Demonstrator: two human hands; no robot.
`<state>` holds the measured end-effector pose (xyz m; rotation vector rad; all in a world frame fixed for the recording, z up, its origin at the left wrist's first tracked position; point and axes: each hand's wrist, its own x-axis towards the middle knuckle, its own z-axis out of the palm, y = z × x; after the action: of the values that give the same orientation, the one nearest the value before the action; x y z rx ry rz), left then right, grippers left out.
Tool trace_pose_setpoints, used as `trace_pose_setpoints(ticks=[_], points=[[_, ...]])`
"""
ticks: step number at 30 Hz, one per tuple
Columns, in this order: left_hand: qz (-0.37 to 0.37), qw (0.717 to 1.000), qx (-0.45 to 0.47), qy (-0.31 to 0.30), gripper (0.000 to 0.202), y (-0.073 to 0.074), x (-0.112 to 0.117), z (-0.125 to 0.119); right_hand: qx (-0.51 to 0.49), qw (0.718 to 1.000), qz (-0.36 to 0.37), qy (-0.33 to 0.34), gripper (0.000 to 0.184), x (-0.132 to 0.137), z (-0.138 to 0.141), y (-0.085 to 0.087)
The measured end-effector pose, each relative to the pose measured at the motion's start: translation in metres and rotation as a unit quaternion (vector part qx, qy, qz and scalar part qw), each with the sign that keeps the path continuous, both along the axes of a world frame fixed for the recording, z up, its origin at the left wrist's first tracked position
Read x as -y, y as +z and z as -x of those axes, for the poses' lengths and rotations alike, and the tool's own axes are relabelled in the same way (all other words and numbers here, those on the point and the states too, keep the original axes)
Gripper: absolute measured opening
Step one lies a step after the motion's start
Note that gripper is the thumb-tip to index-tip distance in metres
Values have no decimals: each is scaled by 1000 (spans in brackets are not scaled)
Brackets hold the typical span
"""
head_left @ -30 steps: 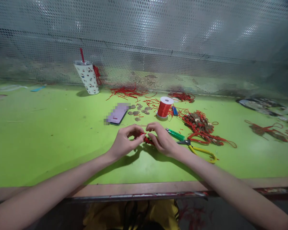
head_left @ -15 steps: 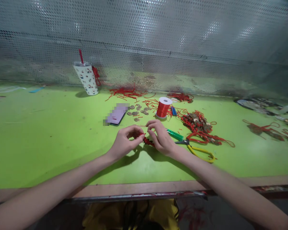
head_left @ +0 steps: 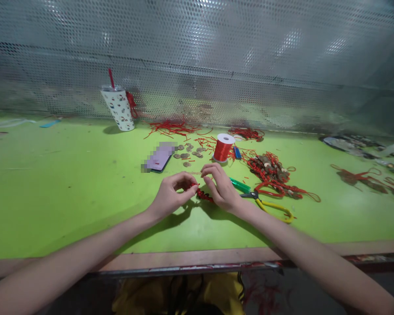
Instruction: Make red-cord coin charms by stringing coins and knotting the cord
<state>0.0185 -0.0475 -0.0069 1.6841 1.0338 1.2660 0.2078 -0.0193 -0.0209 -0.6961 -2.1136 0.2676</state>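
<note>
"Where's the red cord (head_left: 205, 195)?"
"Between the hands; knotted, seemingly unfinished; the left hand (head_left: 171, 193) pinches it; the right hand (head_left: 222, 189) curls half open, its hold unclear."
"Beyond?"
"Loose coins (head_left: 187, 164) lie unstrung; knotted coin strings (head_left: 269, 169) sit heaped, apparently done."

There is one left hand (head_left: 174, 192), one right hand (head_left: 222, 190), one red cord (head_left: 204, 196) in hand, one spool (head_left: 222, 151), one pair of scissors (head_left: 256, 195), one green lighter (head_left: 240, 185), one phone (head_left: 160, 158), one tumbler (head_left: 120, 110) and one straw (head_left: 111, 78); the loose coins (head_left: 187, 164) number at least eight, overlap hiding the total.
</note>
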Motion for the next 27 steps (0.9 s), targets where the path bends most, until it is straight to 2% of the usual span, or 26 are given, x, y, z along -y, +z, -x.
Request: trace_pose_setpoints(ticks=[4, 9, 15, 21, 27], points=[[-4, 1000, 2, 4, 9, -1, 0, 0, -1, 1000, 3, 2, 14, -1, -1, -1], [4, 1000, 8, -9, 9, 0, 0, 0, 22, 999, 7, 38, 10, 1, 2, -3], [2, 1000, 12, 0, 8, 0, 0, 0, -4, 1000, 3, 17, 11, 1, 1, -2], [6, 1000, 16, -16, 9, -1, 0, 0, 21, 999, -1, 37, 11, 3, 4, -4], [-3, 1000, 1, -3, 9, -2, 0, 1, -20, 999, 12, -33, 15, -2, 0, -3]])
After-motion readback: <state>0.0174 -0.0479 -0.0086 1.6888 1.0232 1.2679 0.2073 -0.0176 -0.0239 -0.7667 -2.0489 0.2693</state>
